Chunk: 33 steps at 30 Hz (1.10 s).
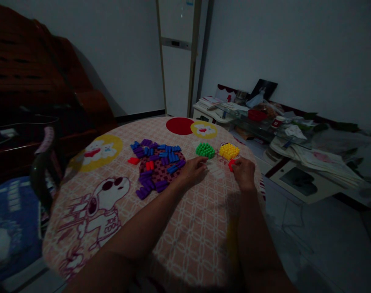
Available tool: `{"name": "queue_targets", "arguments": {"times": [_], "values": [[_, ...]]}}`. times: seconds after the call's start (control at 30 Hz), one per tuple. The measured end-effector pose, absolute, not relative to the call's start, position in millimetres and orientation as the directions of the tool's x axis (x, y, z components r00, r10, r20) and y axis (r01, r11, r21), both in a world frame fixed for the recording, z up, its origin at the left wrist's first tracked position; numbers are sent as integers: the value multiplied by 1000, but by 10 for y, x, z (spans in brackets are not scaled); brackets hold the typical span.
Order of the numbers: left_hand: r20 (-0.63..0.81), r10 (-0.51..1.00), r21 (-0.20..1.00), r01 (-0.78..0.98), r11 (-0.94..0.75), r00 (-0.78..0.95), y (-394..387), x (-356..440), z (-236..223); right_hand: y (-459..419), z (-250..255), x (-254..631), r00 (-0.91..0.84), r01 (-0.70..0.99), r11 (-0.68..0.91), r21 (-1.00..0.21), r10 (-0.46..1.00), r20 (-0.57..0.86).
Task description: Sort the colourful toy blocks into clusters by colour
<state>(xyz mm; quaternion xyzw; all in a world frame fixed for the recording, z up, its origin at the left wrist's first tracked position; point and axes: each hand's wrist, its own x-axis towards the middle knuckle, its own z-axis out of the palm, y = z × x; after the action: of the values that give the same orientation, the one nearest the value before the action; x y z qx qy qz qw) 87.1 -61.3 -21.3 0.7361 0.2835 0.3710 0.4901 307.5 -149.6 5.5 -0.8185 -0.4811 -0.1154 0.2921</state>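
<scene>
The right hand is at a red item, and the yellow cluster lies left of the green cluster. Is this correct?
Not quite: the head view shows the yellow cluster right of the green cluster. The right hand is indeed at a red item.

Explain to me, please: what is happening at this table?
A person's right hand touches a small red item, close in front of a yellow cluster. The left hand is near a green cluster; whether it holds anything is unclear. Purple pieces and blue pieces lie to the left of both hands, on the patterned tablecloth.
</scene>
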Motion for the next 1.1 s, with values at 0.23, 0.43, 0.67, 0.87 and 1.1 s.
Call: {"name": "queue_targets", "arguments": {"times": [0.23, 0.43, 0.67, 0.87, 1.1], "values": [[310, 736, 811, 237, -535, 602, -531, 828, -106, -1527, 60, 3089, 507, 862, -421, -283, 728, 460], [319, 784, 575, 549, -607, 532, -188, 311, 273, -1524, 100, 2985, 522, 853, -355, -383, 615, 591], [-24, 971, 272, 936, -222, 237, 135, -630, 408, -1485, 117, 2854, 517, 846, -270, -460, 623, 586], [-187, 946, 371, 911, -180, 263, 209, -745, 337, -1414, 59, 2685, 415, 846, -71, -529, 710, 568], [120, 853, 854, 385, -349, 507, -16, -172, 432, -1301, -4, 2156, 187, 547, 245, -800, 896, 403]]}}
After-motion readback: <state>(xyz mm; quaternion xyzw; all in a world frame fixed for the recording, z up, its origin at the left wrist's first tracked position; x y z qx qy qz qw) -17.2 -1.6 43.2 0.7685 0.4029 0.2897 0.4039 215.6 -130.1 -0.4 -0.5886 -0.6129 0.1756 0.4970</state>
